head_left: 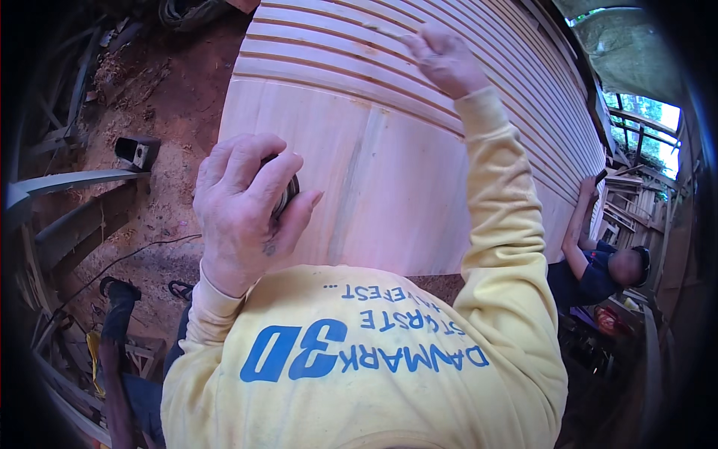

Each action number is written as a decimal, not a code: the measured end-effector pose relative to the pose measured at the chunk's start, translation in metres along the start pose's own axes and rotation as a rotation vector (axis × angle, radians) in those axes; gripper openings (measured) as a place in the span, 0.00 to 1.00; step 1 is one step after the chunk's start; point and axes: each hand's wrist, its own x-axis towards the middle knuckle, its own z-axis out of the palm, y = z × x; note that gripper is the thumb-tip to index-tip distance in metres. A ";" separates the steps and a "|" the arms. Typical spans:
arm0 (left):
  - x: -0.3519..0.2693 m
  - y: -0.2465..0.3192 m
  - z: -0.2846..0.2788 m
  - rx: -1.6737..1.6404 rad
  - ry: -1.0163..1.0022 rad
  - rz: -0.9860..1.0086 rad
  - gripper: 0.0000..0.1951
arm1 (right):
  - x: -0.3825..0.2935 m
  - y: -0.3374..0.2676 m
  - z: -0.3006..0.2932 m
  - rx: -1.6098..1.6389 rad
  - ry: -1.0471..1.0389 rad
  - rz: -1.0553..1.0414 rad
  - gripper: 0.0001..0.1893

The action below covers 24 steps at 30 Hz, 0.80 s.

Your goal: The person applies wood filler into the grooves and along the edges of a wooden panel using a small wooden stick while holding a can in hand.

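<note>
A broad pale wooden panel point(392, 185) lies before me, smooth on the near side and cut with long parallel grooves point(336, 45) farther off. My left hand point(249, 199) is curled around a small dark round can point(289, 193) above the panel's left part; the fingers hide most of it. Over the grooved part, my right hand point(446, 59) grips a slim light-coloured stick-like tool point(384, 31), which points left along the grooves. Whether its tip touches the wood, or has bristles, is too blurred to tell.
At the right, a co-worker point(589, 269) in dark clothing has a hand at the panel's edge. Another person's leg point(120, 308) shows at lower left. A hollow rectangular block point(137, 152), a curved board point(78, 181) and a cable point(140, 250) lie left on reddish dirt.
</note>
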 end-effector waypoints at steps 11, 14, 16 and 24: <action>0.002 -0.001 0.002 -0.002 -0.010 -0.011 0.20 | -0.062 0.035 -0.048 -0.048 -0.090 0.188 0.19; 0.004 0.000 0.005 0.017 0.015 -0.001 0.19 | -0.062 0.051 -0.037 -0.061 -0.052 0.071 0.19; 0.005 0.000 0.004 0.014 0.023 0.004 0.19 | -0.056 0.042 -0.031 -0.090 -0.077 0.089 0.19; 0.005 0.000 0.004 0.013 0.017 -0.005 0.19 | -0.053 0.038 -0.033 -0.363 -0.120 0.098 0.18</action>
